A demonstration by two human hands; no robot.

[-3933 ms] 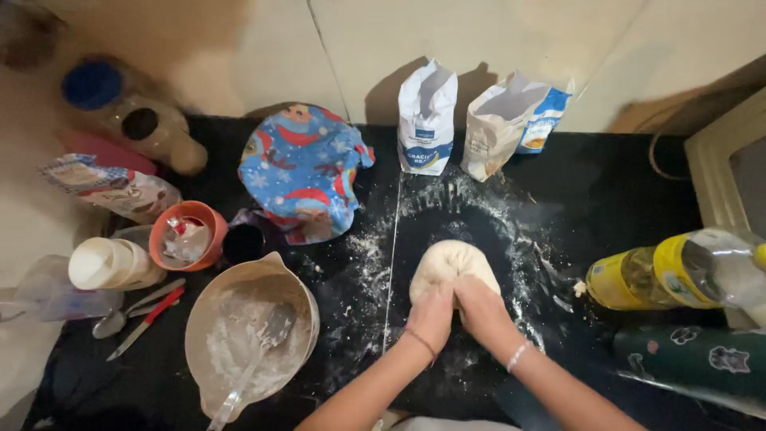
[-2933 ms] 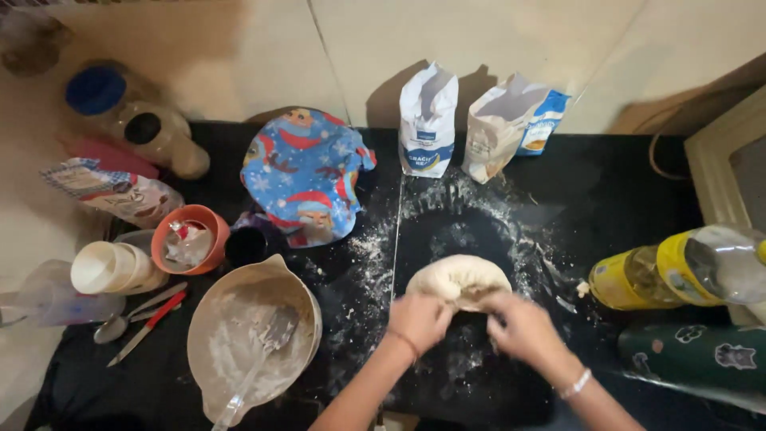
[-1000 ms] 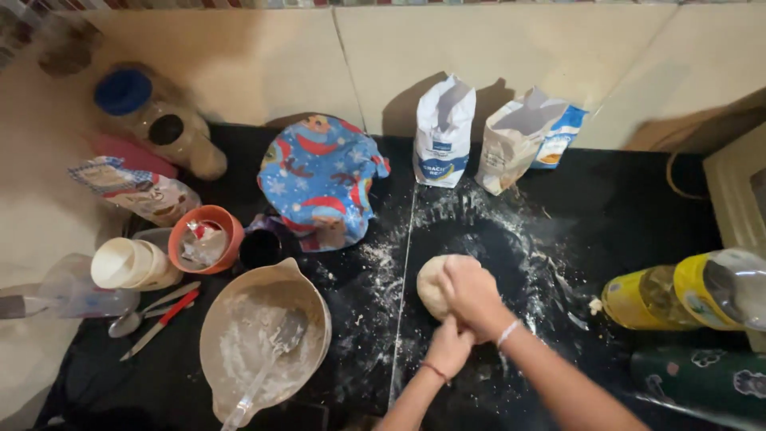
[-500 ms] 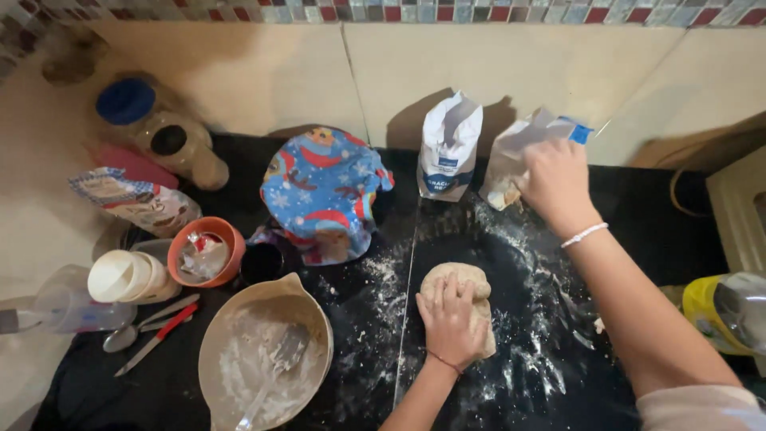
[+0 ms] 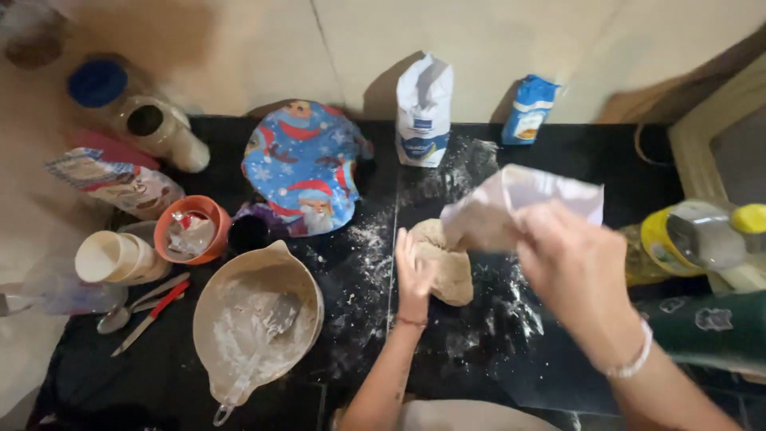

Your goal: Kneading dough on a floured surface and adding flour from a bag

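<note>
The left hand (image 5: 415,275) reaches forward from the near edge with a straight forearm, palm down and fingers spread flat on the near-left side of the single pale beige lump of dough (image 5: 447,259), pressing on it rather than clenching it. The dough lies on the flour-dusted black counter (image 5: 550,359), a little right of centre. The right hand (image 5: 570,263) is raised above the counter, blurred, its wrist bent and a white bracelet around it; its grip is closed on the lower part of an open pale paper flour bag (image 5: 519,211), tilted just over the dough's far-right side. Two more bags stand upright at the far wall: a white paper bag with a blue label (image 5: 423,112) and, to its right, a smaller blue packet (image 5: 528,108). To the left lie one blue patterned cloth cover (image 5: 303,168), one small orange bowl (image 5: 191,230) and one beige mixing bowl (image 5: 255,323) with floury remains. At the right edge lies one yellow-capped bottle of oil (image 5: 694,239).
</note>
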